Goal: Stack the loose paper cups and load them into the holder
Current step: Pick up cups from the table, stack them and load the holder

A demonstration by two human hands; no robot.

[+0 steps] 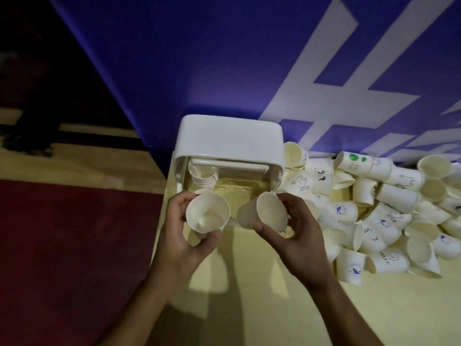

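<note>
While a large heap of loose cups (389, 208) lies just right of the right hand (296, 228), little looks done: the holder (229, 143), beyond both hands, shows one short stack (203, 177) inside. The left hand (183, 236) grips an upright cup (207, 213); the right hand grips a tilted cup (264, 212). Hands stand apart, cups not yet nested.

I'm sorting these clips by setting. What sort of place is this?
Probably an event or exhibition hall, though that's a guess: a blue wall with big white lettering, red carpet over wooden flooring, and a table piled with paper cups beside a white cup holder.
</note>
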